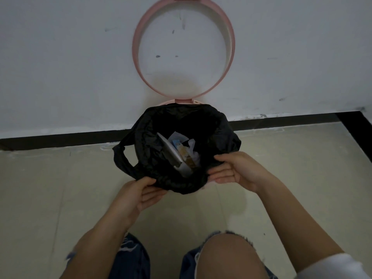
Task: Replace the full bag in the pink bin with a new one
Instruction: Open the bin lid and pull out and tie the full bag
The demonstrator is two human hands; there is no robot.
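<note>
Both hands were at the near edge of the bag: the left hand [144,195] sat at the near-left, thumb on top of the black plastic and fingers curled beneath the folded rim, pinching it. Over on the near-right, the right hand [234,171] lay palm up against the bag's side, thumb over the edge and fingers spread along it; whether it actually gripped the plastic could not be told.

One black bag [153,125] lined the one pink bin [182,101], and the plastic draped over almost all of the bin, so only a sliver of pink rim showed at the far side. One loop handle [122,156] of the bag hung out to the left. Down inside lay rubbish [182,152]: a pale flat piece leaning at the left, a scrap of blue and white, something yellowish, some crumpled white paper; an exact count was beyond what the dark interior allowed.

One pink ring-shaped lid [136,37] stood flipped up on its hinge at the far side, resting against the white wall [60,57], scuff marks showing through its open centre. A black skirting strip [281,121] ran along the wall's foot. The bin stood on the beige tiled floor [50,188]. Two knees in torn blue jeans [130,258] sat nearest of all, the right knee bare.
</note>
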